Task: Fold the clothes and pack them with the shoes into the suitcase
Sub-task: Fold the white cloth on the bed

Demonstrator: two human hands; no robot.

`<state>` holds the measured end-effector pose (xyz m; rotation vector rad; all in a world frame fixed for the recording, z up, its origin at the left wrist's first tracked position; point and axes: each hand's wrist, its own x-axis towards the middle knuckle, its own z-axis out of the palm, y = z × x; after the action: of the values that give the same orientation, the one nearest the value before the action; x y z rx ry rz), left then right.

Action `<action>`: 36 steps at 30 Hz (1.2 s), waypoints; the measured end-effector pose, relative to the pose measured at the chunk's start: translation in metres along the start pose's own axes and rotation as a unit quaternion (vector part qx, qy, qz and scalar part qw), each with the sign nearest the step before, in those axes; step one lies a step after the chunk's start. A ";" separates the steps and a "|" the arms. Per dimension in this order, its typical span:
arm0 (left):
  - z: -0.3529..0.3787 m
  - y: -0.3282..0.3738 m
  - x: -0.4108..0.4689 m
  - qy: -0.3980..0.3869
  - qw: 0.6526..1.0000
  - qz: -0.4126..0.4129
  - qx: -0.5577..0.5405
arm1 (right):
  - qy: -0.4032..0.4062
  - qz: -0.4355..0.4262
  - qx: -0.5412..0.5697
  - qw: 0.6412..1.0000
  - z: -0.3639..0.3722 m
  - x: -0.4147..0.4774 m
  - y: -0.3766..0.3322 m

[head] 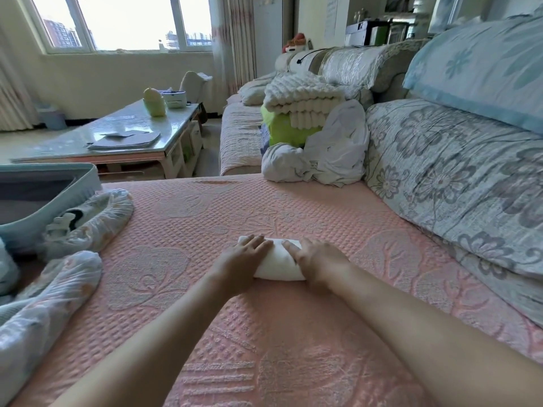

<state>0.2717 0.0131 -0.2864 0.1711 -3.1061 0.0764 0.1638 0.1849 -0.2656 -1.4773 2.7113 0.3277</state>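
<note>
Two bare forearms enter from the bottom edge and meet at the centre of the frame. The left hand [249,254] and the right hand [318,258] both lie palm-down on one white garment [279,267]. The fingers of each hand are straight and flat on the cloth, pressing it and closed round nothing. The garment is a compact, thick bundle, plain white, with a rounded near edge and smooth surfaces; whether it is rolled or folded cannot be told. It rests on the pink textured cover [205,218], centre frame, well apart from the suitcase. At the left edge lie two translucent floral shoe covers. The nearer cover [55,292] is at lower left, and its contents cannot be told. The farther cover [100,218] shows one shoe with a dark marking inside and lies against the suitcase wall. One light blue suitcase [50,198] stands open at middle left, with a grey lining. Two floral cushions [455,177] line the right side. Above centre, at the far edge of the pink cover, sits one heap of crumpled white clothes [332,154]. Behind the heap, one white quilted blanket [302,98] rests on one bright green item [282,129]. One glass-topped table [123,133] stands at upper left, carrying papers and two containers.
</note>
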 end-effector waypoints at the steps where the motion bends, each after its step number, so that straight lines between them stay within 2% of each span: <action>1: -0.003 -0.003 -0.005 0.003 1.000 0.000 0.003 | 0.011 -0.007 -0.004 1.000 -0.004 -0.002 -0.006; 7: -0.024 -0.045 -0.068 0.013 0.999 -0.002 0.038 | 0.105 -0.068 -0.016 0.992 -0.014 -0.016 -0.072; 10: -0.034 -0.076 -0.112 0.062 0.996 0.013 0.058 | 0.187 -0.118 -0.055 0.974 -0.014 -0.013 -0.113; 14: -0.034 -0.116 -0.172 0.062 0.995 -0.051 0.053 | 0.256 -0.170 -0.078 0.948 -0.012 -0.004 -0.171; 16: -0.027 -0.128 -0.200 0.065 0.994 -0.071 0.045 | 0.236 -0.188 -0.088 0.949 -0.009 -0.003 -0.198; 18: -0.020 -0.133 -0.224 0.041 0.995 -0.087 0.040 | 0.173 -0.218 -0.075 0.958 -0.009 -0.006 -0.217; 21: -0.009 -0.131 -0.246 0.006 0.994 -0.105 0.017 | 0.105 -0.246 0.011 0.963 -0.023 -0.014 -0.224; 26: -0.013 -0.132 -0.249 -0.054 0.986 -0.142 -0.073 | 0.089 -0.187 0.090 0.974 -0.057 -0.006 -0.232; 29: -0.023 -0.126 -0.249 -0.020 0.967 -0.187 -0.171 | 0.095 -0.166 0.091 0.977 -0.074 0.016 -0.252; 32: -0.032 -0.118 -0.250 0.039 0.941 -0.245 -0.229 | 0.040 -0.153 0.113 0.981 -0.076 0.030 -0.267; 34: -0.032 -0.115 -0.252 0.046 0.928 -0.277 -0.243 | -0.007 -0.131 0.155 0.979 -0.064 0.027 -0.269; 36: -0.028 -0.116 -0.253 0.040 0.915 -0.305 -0.261 | 0.002 -0.120 0.181 0.976 -0.050 0.020 -0.267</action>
<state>0.5367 -0.0729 -0.2609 1.0495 -2.7058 -0.7221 0.3788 0.0182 -0.2635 -1.6578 2.3866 -0.1699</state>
